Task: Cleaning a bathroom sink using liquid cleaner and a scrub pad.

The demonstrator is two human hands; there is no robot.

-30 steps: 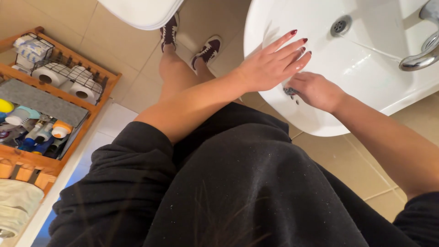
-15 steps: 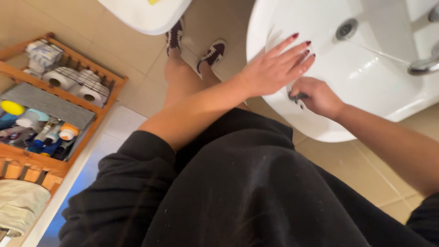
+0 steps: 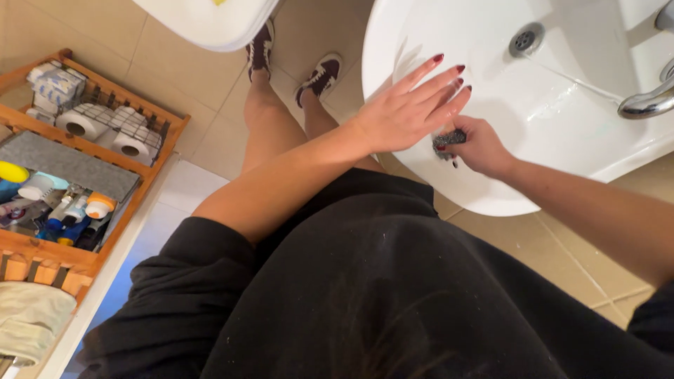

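Observation:
My left hand (image 3: 407, 109) lies flat with fingers spread on the near rim of a white wash basin (image 3: 554, 105). Just right of it, my right hand (image 3: 477, 146) is closed around a small dark grey scouring pad (image 3: 449, 138) and presses it against the inside wall of the basin. The left hand's fingertips partly overlap the right hand. The basin's drain (image 3: 525, 38) sits further up, and a thin wet streak runs from it across the bowl.
A chrome tap (image 3: 649, 98) juts in at the right edge. A wooden shelf rack (image 3: 151, 165) on the left holds toilet rolls (image 3: 77, 123), bottles and a grey mat. A white toilet bowl (image 3: 210, 21) is at the top. My feet in dark sneakers (image 3: 319, 76) stand on beige floor tiles.
My right hand has shifted slightly up the basin wall with the pad, which shows more between the fingers. My left hand stays flat on the rim. The view wobbled a little.

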